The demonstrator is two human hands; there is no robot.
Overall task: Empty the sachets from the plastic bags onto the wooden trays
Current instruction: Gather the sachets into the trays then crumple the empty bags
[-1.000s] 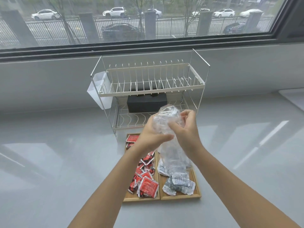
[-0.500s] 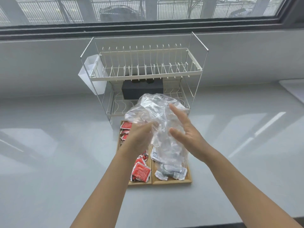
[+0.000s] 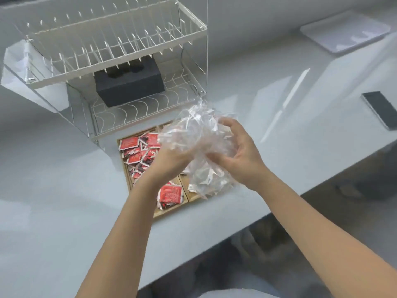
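Both hands are gripping a crumpled clear plastic bag (image 3: 197, 145) above two wooden trays. The left hand (image 3: 171, 162) is holding its lower left side with fingers curled into the plastic; the right hand (image 3: 238, 155) is clutching its right side, thumb and fingers wrapping around it. Red sachets (image 3: 141, 151) are filling the left wooden tray (image 3: 160, 212). The right wooden tray (image 3: 194, 197) is lying mostly hidden under the bag. Behind them, a wire dish rack (image 3: 116, 52) is holding a black box (image 3: 129, 84) on a grey countertop (image 3: 53, 201).

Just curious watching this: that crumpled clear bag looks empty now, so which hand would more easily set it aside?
Probably the right hand. Its fingers curl round most of the plastic bag, and bare counter lies on its side. The left hand grips only the bag's near edge, above the red sachets.
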